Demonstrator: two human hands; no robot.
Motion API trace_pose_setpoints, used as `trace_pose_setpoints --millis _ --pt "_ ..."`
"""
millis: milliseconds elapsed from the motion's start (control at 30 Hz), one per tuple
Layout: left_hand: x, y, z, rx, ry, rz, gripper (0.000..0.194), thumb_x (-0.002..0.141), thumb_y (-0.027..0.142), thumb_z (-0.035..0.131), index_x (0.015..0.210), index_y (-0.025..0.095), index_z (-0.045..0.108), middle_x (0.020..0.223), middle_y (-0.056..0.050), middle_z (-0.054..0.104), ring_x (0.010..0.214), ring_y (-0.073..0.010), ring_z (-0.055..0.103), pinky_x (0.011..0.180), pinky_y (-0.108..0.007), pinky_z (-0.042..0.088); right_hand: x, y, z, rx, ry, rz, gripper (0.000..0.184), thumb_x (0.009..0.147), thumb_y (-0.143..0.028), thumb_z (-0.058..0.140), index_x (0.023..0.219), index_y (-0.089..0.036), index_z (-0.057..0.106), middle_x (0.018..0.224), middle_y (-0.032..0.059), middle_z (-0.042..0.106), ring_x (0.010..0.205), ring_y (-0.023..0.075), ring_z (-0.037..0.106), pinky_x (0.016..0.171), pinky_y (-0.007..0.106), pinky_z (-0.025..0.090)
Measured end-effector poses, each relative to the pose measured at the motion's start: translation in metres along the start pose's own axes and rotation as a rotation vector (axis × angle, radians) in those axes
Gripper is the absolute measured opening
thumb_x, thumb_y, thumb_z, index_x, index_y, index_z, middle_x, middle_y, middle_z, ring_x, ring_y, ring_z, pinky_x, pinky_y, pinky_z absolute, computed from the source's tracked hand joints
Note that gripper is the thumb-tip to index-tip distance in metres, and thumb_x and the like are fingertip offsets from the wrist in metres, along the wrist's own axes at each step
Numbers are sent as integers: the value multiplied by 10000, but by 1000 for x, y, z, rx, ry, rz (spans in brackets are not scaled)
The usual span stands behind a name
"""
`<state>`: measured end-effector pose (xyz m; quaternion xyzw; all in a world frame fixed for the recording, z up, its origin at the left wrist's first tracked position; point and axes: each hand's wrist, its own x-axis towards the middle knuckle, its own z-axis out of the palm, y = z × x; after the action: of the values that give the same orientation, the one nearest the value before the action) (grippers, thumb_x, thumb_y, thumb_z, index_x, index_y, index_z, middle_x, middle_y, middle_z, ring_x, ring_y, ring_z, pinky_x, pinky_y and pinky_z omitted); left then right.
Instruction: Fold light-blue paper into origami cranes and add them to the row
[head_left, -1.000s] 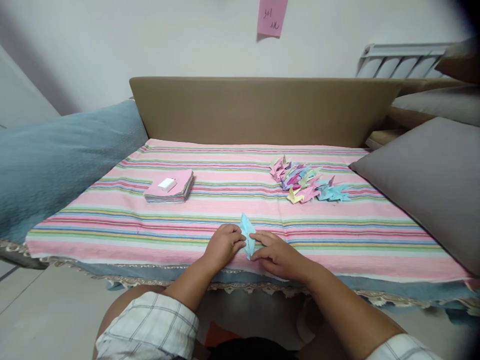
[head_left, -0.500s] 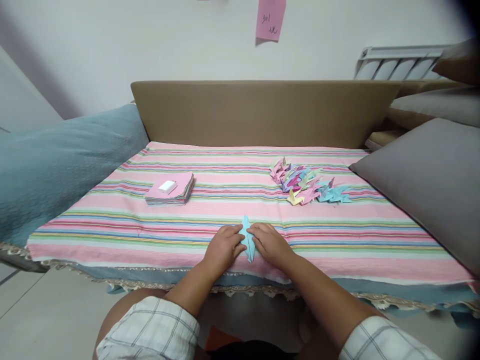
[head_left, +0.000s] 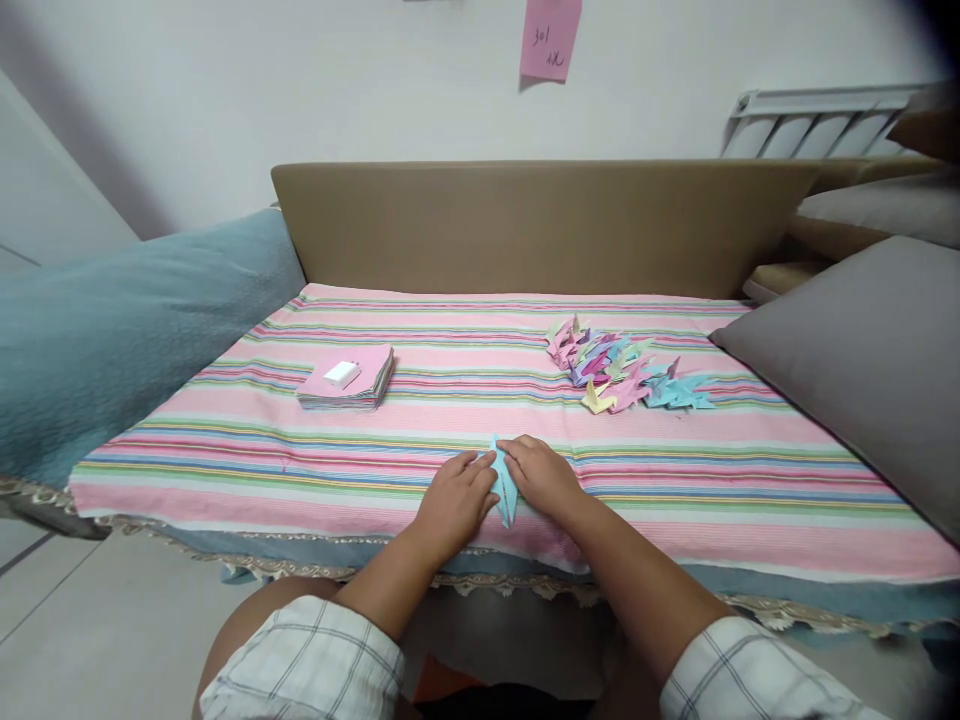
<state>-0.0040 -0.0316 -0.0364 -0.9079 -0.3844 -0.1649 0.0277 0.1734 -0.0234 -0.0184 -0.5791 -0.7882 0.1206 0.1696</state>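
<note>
A narrow, light blue folded paper (head_left: 503, 487) lies on the striped cloth (head_left: 675, 500) near its front edge. My left hand (head_left: 453, 497) presses on the paper's left side with its fingers curled down onto it. My right hand (head_left: 541, 476) presses on the right side, fingertips meeting the left hand's at the paper's top. Most of the paper is hidden between and under the two hands; only its pointed ends show.
A stack of coloured paper squares (head_left: 346, 378) with a small white object on top sits at the left. A pile of folded paper cranes (head_left: 621, 363) lies at the back right. A teal blanket (head_left: 112, 330) borders the left, a grey cushion (head_left: 862, 350) the right, a tan backrest (head_left: 540, 225) behind.
My right hand has slid left and forward onto the blue paper, closing up against my left hand. The view has shifted slightly to the left.
</note>
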Motion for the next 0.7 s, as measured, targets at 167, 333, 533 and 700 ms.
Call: trace_pose_setpoints --millis 167,333,533,700 --pt "0 1 0 -12 -7 -13 190 806 242 589 983 183 560 1288 -85 546 1171 -262 483 1004 -438 380 4 -5 -4 -33 -56 38 383 906 -226 364 1252 -234 527 1089 75 589 1020 185 524 810 263 387" --pt "2 2 -2 -31 -37 -38 198 804 237 585 991 178 555 1307 -96 526 1177 -263 467 1006 -438 363 9 -7 -5 -58 -85 67 413 885 -202 369 1273 -244 504 1087 73 587 1014 189 530 779 263 385" --pt "4 2 -12 -88 -93 -68 198 801 273 578 982 202 545 1380 -69 450 1174 -279 434 958 -462 371 11 -5 -1 -62 -61 78 403 877 -210 375 1253 -239 515 1094 78 593 1001 191 543 763 270 385" --pt "7 0 -17 -139 -127 -86 203 786 274 586 974 213 539 1363 -63 468 1169 -268 418 947 -458 361 10 -4 0 22 -4 111 401 854 -205 412 1244 -215 505 1110 68 608 1015 185 545 798 269 387"
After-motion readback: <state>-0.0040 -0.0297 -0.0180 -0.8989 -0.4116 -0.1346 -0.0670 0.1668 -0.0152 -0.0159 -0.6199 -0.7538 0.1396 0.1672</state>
